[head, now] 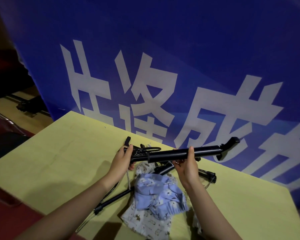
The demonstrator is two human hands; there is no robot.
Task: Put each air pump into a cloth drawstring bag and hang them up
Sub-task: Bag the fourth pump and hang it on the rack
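Head view: black air pump [177, 154] held level above the yellow table [50, 161], just in front of the blue banner [163, 49]. Left hand [122, 159] curled round the hose end, right hand [186, 166] gripping the barrel. Below — blue cloth bag [163, 193] on a white patterned bag [145, 220], beside other black pumps [114, 198] lying on the table.

Yellow table [59, 158], cloth bags [156, 203] heaped on it, one black pump [111, 200] left of bags, another pump [164, 168] behind bags, partly hidden
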